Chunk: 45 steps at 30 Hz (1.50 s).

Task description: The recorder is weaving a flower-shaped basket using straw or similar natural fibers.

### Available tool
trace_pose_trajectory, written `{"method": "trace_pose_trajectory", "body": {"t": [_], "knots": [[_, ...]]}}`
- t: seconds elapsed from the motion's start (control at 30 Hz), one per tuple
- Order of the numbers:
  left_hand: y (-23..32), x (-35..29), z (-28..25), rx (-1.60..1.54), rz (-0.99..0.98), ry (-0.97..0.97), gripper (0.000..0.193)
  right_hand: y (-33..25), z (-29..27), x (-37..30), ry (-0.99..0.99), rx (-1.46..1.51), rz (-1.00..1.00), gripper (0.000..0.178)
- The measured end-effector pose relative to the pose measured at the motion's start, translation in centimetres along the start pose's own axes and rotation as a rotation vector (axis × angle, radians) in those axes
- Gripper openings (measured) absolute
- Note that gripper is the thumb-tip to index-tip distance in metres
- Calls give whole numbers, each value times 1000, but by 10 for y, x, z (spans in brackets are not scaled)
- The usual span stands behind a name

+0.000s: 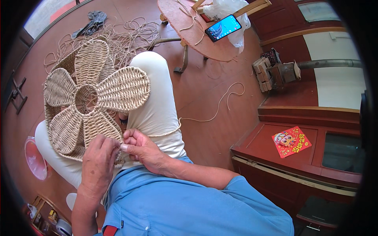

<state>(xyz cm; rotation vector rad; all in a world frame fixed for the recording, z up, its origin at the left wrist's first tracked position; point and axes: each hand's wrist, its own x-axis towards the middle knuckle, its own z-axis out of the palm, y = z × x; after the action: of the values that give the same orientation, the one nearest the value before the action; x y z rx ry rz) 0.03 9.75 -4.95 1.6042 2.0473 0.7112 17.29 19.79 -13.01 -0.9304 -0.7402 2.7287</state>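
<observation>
A flower-shaped basket (92, 122), woven from straw-coloured cord with several rounded petals around a round centre opening, rests across my lap. At its near right edge, by the lowest petal, my left hand (98, 159) is closed with its fingertips pressed together; what they pinch is hidden. Close beside it, my right hand (146, 151) has curled fingers and its thumb pointing at the left fingertips. A thin cord (165, 133) runs from my right hand across my right thigh and down to the floor. The fingertips of both hands nearly touch.
Loose cord (130, 37) lies tangled on the floor beyond the basket, near a dark crumpled bag (94, 21). A round stool (220, 49) holds a phone (223, 28) and a white plastic bag (236, 40). Right stands a dark red cabinet (256, 143) with a red card (291, 141).
</observation>
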Motion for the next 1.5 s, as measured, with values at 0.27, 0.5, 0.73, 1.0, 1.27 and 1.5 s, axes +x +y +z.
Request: {"method": "trace_pose_trajectory", "body": {"t": [0.27,0.5,0.73,1.0,1.27,1.5], "knots": [[6,7,-4,45,-2,-65,12,4,-3,3,-4,36,41,30],[7,8,-6,115,17,-117,14,4,-2,4,-1,35,59,29],[18,3,0,362,193,-97,13,3,-1,-3,9,-43,-53,26],[25,5,2,253,108,-96,28,1,8,-13,149,-393,-274,29],[35,15,-22,40,162,-28,30,-21,34,-23,121,-1061,-772,35],[-31,-38,-105,-666,-342,223,23,-58,19,-40,-67,-795,-412,20]]}}
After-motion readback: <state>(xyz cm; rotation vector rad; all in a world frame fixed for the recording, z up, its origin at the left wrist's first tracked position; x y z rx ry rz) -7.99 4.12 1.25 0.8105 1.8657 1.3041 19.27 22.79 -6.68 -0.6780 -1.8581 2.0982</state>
